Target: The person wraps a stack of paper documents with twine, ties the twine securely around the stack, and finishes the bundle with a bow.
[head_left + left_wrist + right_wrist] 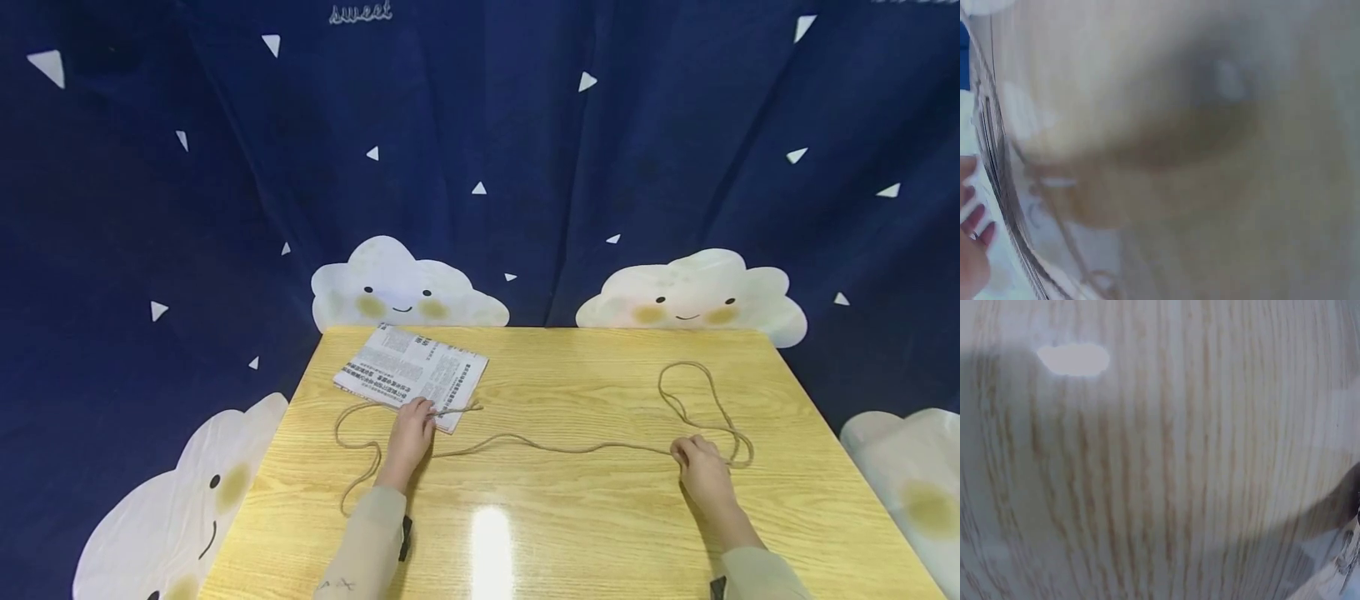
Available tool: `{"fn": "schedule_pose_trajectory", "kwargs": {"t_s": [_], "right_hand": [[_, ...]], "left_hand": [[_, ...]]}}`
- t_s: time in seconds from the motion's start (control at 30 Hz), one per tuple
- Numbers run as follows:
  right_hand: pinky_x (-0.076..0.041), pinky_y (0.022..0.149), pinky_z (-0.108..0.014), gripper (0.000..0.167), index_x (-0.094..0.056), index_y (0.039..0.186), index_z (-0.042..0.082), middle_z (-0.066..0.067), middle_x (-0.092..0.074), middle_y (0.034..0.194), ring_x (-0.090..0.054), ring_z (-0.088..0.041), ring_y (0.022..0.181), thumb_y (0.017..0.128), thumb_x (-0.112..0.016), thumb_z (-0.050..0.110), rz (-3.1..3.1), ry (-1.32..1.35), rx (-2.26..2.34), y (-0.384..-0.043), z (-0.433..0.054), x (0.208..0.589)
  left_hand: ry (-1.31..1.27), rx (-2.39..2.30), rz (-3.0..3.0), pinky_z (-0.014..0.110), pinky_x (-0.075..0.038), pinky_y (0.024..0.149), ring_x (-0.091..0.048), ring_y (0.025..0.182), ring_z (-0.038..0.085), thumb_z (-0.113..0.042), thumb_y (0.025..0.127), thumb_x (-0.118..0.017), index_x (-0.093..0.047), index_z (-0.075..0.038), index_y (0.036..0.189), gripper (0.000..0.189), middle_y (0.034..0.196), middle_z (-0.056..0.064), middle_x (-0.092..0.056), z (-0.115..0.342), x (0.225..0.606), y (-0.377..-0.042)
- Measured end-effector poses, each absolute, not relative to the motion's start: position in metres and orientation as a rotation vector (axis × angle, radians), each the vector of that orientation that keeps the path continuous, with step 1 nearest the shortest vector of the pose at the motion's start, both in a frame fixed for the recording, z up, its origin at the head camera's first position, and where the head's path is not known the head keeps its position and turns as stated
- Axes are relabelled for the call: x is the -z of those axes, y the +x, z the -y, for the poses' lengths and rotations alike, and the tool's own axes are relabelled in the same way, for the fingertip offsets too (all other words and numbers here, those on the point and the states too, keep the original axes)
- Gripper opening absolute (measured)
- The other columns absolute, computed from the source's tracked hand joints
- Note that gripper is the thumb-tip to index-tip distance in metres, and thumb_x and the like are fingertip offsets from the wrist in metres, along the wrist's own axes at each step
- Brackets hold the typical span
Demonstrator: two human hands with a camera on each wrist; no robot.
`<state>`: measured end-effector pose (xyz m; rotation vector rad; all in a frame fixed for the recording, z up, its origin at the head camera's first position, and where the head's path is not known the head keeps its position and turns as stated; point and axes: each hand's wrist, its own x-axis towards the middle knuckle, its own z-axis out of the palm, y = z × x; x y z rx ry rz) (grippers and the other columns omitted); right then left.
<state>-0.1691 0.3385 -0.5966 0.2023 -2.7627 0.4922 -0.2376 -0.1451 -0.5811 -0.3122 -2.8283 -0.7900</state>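
Note:
A thin tan rope [592,450] runs across the wooden table between the two hands. My left hand [411,435] is at the near edge of a folded newspaper [420,367], fingers pinching the rope, whose short end sticks out to the right over the paper. Loose rope curves lie left of that wrist. On the right, my right hand [705,475] pinches the rope between thumb and fingers; beyond it a long loop lies on the table. In the blurred left wrist view, several rope strands [1000,162] pass beside the left hand's fingers [974,219].
The wooden table [570,525] has light glare near its front. Behind and beside it hangs a dark blue curtain [480,108] with white triangles and smiling clouds. The right wrist view shows mostly wood-grained tabletop [1147,462].

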Motion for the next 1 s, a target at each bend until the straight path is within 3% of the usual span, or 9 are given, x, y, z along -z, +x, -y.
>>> {"fn": "schedule_pose_trajectory", "kwargs": {"t_s": [0.1,0.23,0.33,0.63,0.87,0.93,1.0], "right_hand": [[-0.048,0.062,-0.046,0.011,-0.059,0.089,0.000,-0.010,-0.054,0.081,-0.051,-0.033,0.077,0.079,-0.062,-0.003,2.762,0.200,-0.506,-0.168,-0.338,0.597],[-0.048,0.062,-0.048,0.011,-0.060,0.090,0.000,-0.012,-0.055,0.083,-0.051,-0.034,0.078,0.080,-0.063,-0.002,2.756,0.188,-0.520,-0.167,-0.337,0.598],[-0.048,0.063,-0.048,0.011,-0.059,0.091,0.000,-0.013,-0.055,0.085,-0.050,-0.035,0.080,0.081,-0.062,-0.002,2.765,0.172,-0.519,-0.168,-0.337,0.597],[-0.048,0.069,-0.049,0.009,-0.059,0.093,0.001,-0.013,-0.055,0.088,-0.050,-0.036,0.085,0.084,-0.060,0.001,2.813,0.140,-0.543,-0.168,-0.338,0.598],[-0.047,0.072,-0.049,0.008,-0.058,0.094,0.000,-0.015,-0.055,0.091,-0.049,-0.037,0.088,0.086,-0.058,0.001,2.854,0.129,-0.539,-0.167,-0.338,0.596],[-0.047,0.072,-0.050,0.008,-0.058,0.094,0.000,-0.015,-0.054,0.092,-0.049,-0.037,0.088,0.086,-0.058,0.001,2.854,0.128,-0.539,-0.167,-0.337,0.595],[-0.047,0.072,-0.050,0.007,-0.058,0.093,0.000,-0.015,-0.054,0.091,-0.049,-0.038,0.088,0.086,-0.058,0.001,2.842,0.134,-0.542,-0.167,-0.336,0.595]], "left_hand": [[-0.241,0.628,2.867,0.042,-0.044,0.092,-0.051,0.105,0.030,-0.008,0.086,-0.061,-0.061,-0.001,0.111,0.026,0.113,0.014,-0.056,0.150,0.583,-0.243],[-0.215,0.577,2.884,0.036,-0.049,0.075,-0.054,0.085,0.025,-0.007,0.083,-0.064,-0.065,-0.004,0.091,0.009,0.088,0.007,-0.056,0.159,0.587,-0.246],[-0.211,0.630,2.884,0.033,-0.049,0.067,-0.050,0.079,0.022,-0.005,0.082,-0.064,-0.062,-0.004,0.082,0.003,0.081,0.004,-0.051,0.167,0.586,-0.243],[-0.115,0.958,2.929,0.035,-0.046,0.068,-0.047,0.085,0.026,0.004,0.087,-0.053,-0.051,0.000,0.081,0.007,0.093,0.012,-0.046,0.222,0.584,-0.231],[0.089,0.948,2.925,0.040,-0.042,0.065,-0.046,0.081,0.030,0.002,0.077,-0.049,-0.045,0.001,0.068,0.010,0.098,0.021,-0.046,0.245,0.579,-0.221],[0.100,0.952,2.899,0.042,-0.046,0.071,-0.046,0.090,0.035,0.004,0.077,-0.048,-0.049,0.006,0.076,0.003,0.105,0.024,-0.046,0.242,0.580,-0.220],[0.078,0.974,2.848,0.046,-0.048,0.078,-0.046,0.099,0.039,0.007,0.078,-0.048,-0.052,0.011,0.088,0.011,0.110,0.027,-0.045,0.233,0.580,-0.220]]}}
